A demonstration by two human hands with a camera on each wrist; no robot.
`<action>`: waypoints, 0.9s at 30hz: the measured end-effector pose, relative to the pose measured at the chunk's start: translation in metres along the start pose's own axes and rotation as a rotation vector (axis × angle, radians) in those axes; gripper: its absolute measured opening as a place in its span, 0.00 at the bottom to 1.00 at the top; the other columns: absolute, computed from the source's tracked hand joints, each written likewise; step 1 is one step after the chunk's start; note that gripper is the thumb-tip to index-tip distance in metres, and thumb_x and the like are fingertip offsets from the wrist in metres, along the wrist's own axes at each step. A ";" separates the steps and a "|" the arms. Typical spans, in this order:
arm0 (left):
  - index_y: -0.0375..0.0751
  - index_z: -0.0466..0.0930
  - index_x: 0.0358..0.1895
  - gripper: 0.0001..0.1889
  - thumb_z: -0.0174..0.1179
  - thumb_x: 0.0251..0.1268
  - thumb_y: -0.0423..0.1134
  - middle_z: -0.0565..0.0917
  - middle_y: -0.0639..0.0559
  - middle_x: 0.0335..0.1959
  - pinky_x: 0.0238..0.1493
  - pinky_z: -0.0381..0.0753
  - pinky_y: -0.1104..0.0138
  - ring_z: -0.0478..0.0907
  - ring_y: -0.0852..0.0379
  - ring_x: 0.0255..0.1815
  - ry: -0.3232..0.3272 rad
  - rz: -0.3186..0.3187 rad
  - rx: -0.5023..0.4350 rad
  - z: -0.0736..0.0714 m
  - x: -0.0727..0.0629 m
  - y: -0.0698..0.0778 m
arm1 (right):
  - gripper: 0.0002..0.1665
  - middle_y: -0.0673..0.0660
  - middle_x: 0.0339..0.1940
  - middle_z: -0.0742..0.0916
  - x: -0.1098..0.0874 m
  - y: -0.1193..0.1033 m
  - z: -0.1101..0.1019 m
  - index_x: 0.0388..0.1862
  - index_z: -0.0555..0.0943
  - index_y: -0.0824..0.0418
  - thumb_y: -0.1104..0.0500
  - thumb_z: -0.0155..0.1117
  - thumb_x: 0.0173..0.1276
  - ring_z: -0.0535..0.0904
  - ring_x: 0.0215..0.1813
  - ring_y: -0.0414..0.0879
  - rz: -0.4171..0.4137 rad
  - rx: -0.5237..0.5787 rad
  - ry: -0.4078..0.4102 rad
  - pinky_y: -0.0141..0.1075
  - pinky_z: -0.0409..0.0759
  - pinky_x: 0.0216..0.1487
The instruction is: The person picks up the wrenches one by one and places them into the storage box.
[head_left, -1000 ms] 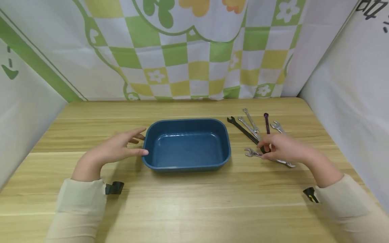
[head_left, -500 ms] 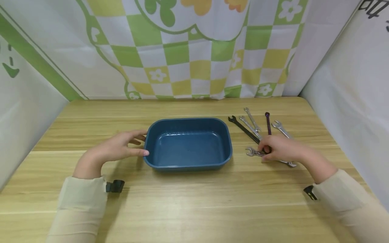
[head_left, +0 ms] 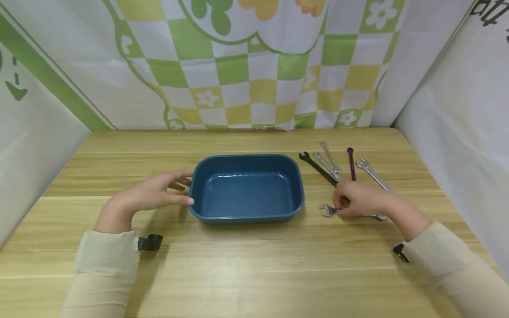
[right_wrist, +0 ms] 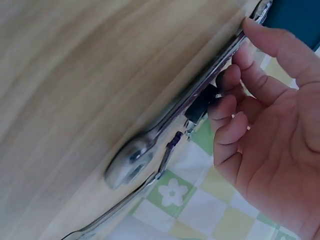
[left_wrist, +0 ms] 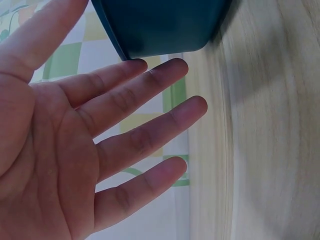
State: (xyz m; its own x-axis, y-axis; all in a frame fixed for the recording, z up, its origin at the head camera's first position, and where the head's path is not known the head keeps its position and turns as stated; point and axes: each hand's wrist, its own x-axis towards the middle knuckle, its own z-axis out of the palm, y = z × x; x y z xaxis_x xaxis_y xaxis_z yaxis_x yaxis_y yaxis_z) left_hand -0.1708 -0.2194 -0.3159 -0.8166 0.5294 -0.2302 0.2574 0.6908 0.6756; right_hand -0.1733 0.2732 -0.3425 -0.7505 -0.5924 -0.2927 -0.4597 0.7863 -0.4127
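Observation:
A blue rectangular plastic box (head_left: 246,219) stands on the table. My left hand (head_left: 149,194) is at its left side, thumb at the rim and fingers extended; in the left wrist view the palm and spread fingers (left_wrist: 140,141) show, holding nothing. To the box's right, my right hand (head_left: 363,199) pinches a silver wrench (head_left: 328,211) near its open-jaw end, between thumb and index finger. The right wrist view shows this wrench (right_wrist: 172,110) along the tabletop, its far end nearest the camera. The hand hides the wrench's middle in the head view.
Behind the right hand lie a black wrench (head_left: 318,168), a purple wrench (head_left: 351,164), a larger silver wrench (head_left: 374,173) and two smaller silver ones (head_left: 331,157). A checkered cloth (head_left: 262,97) hangs along the table's back edge, with white side panels.
My right hand's fingers have closed on the silver wrench and moved slightly left and nearer; its jaw end has shifted nearer too. The left hand stays at the box.

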 end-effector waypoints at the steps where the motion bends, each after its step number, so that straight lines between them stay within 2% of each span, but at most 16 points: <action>1: 0.34 0.59 0.74 0.39 0.64 0.67 0.49 0.74 0.34 0.66 0.63 0.75 0.43 0.72 0.33 0.67 -0.001 0.002 0.001 0.000 0.000 0.000 | 0.10 0.49 0.32 0.75 0.000 0.000 0.000 0.27 0.78 0.53 0.62 0.72 0.57 0.69 0.36 0.42 -0.004 -0.005 -0.007 0.31 0.67 0.36; 8: 0.34 0.58 0.75 0.40 0.64 0.67 0.50 0.75 0.34 0.66 0.63 0.75 0.43 0.72 0.33 0.67 -0.013 -0.002 0.003 0.000 0.000 -0.001 | 0.10 0.47 0.28 0.74 0.002 0.001 0.002 0.24 0.75 0.53 0.63 0.69 0.51 0.68 0.35 0.41 -0.024 -0.057 -0.025 0.30 0.67 0.34; 14: 0.34 0.56 0.76 0.41 0.63 0.67 0.51 0.74 0.33 0.67 0.63 0.75 0.43 0.72 0.33 0.68 -0.027 -0.022 -0.001 0.000 -0.001 -0.002 | 0.11 0.47 0.25 0.74 0.001 0.000 0.002 0.25 0.74 0.54 0.64 0.69 0.54 0.69 0.30 0.39 -0.019 0.026 -0.056 0.29 0.66 0.31; 17: 0.35 0.56 0.76 0.41 0.63 0.68 0.51 0.74 0.34 0.67 0.63 0.75 0.43 0.72 0.34 0.68 -0.031 -0.026 -0.001 0.000 -0.001 -0.002 | 0.12 0.46 0.22 0.73 0.000 0.001 0.002 0.24 0.73 0.54 0.66 0.68 0.54 0.68 0.27 0.37 -0.043 0.050 -0.062 0.28 0.66 0.29; 22: 0.35 0.56 0.76 0.42 0.63 0.68 0.52 0.74 0.33 0.67 0.63 0.74 0.43 0.71 0.34 0.68 -0.036 -0.032 0.010 -0.001 -0.001 0.000 | 0.13 0.45 0.22 0.73 -0.001 0.003 0.002 0.24 0.73 0.54 0.67 0.67 0.54 0.68 0.28 0.36 -0.091 0.057 -0.046 0.28 0.66 0.29; 27: 0.34 0.56 0.76 0.42 0.63 0.68 0.53 0.74 0.33 0.66 0.63 0.74 0.43 0.71 0.34 0.68 -0.036 -0.034 0.013 -0.001 -0.001 0.000 | 0.10 0.43 0.25 0.77 -0.006 0.004 0.002 0.28 0.77 0.50 0.64 0.68 0.60 0.70 0.30 0.36 -0.083 0.035 -0.032 0.29 0.71 0.31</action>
State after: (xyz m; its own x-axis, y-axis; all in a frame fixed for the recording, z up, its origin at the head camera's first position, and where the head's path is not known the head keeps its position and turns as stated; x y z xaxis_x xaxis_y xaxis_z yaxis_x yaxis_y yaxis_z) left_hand -0.1704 -0.2202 -0.3148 -0.8058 0.5227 -0.2781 0.2367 0.7150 0.6579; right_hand -0.1694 0.2800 -0.3445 -0.6950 -0.6608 -0.2834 -0.5020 0.7282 -0.4666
